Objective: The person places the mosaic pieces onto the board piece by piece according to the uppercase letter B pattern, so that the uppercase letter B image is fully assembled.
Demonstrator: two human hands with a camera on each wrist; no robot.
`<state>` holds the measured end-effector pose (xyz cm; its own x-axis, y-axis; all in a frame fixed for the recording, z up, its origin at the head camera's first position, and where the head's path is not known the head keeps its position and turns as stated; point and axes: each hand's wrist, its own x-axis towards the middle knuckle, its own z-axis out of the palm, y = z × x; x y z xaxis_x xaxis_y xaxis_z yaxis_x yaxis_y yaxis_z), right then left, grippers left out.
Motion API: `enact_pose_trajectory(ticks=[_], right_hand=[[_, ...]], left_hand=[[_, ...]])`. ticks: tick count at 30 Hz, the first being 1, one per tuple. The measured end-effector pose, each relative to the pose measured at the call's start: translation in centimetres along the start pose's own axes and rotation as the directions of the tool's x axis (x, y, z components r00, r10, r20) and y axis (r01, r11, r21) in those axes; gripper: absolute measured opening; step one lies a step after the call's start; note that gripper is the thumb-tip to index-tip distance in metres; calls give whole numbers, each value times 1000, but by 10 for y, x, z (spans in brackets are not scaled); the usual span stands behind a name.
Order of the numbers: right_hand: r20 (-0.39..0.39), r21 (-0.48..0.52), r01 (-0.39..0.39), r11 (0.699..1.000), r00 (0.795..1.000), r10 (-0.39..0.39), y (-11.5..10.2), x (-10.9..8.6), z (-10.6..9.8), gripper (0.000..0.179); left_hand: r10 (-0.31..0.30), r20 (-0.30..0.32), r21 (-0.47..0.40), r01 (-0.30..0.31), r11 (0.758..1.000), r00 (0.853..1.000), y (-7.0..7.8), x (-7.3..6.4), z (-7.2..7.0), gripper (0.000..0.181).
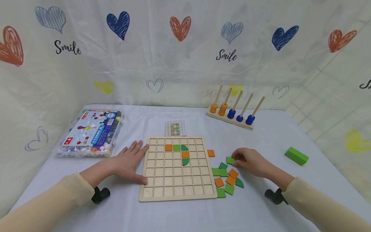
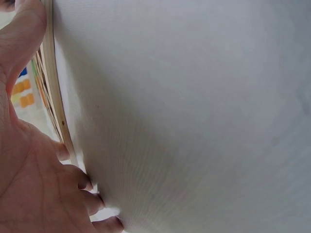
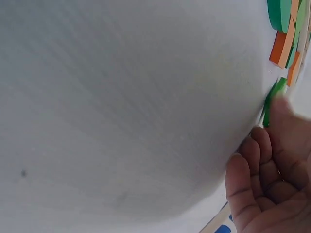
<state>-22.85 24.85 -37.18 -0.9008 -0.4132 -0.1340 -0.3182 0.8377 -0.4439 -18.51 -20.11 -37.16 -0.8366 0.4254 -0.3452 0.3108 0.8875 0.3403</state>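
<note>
My left hand (image 1: 127,163) lies with its fingers spread along the left side of a wooden grid board (image 1: 173,190), thumb and forefinger touching the edge. In the left wrist view the palm and the board's side (image 2: 57,97) show. A few orange and green tiles fill cells in the board's upper part, such as an orange square (image 1: 168,147) and a green quarter-circle (image 1: 185,161). Right of the board, my right hand (image 1: 253,163) pinches a green square tile (image 1: 230,160) at the top of the loose pile. The right wrist view shows the thumb against that tile (image 3: 275,99).
Loose tiles (image 1: 231,179) lie beside the board's right edge. A pattern card (image 1: 175,128) is behind the board. A clear box of beads (image 1: 90,133) stands left, a peg rack with orange and blue beads (image 1: 230,120) back right, and a green block (image 1: 296,156) far right.
</note>
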Motion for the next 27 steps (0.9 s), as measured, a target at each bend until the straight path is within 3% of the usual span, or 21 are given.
enact_pose_trajectory(ticks=[5, 12, 27], right_hand=[[-9, -23, 3, 1000, 1000, -3, -2, 0, -1, 10], [51, 7, 18, 1000, 999, -18, -2, -2, -4, 29], [56, -9, -1, 1000, 998, 2, -7, 7, -3, 25]], left_hand=[[-2, -1, 3, 2, 1000, 1000, -1, 2, 0, 130], [-5, -1, 8, 5, 1000, 1000, -3, 4, 1, 130], [-10, 10, 7, 10, 1000, 1000, -2, 4, 0, 130]])
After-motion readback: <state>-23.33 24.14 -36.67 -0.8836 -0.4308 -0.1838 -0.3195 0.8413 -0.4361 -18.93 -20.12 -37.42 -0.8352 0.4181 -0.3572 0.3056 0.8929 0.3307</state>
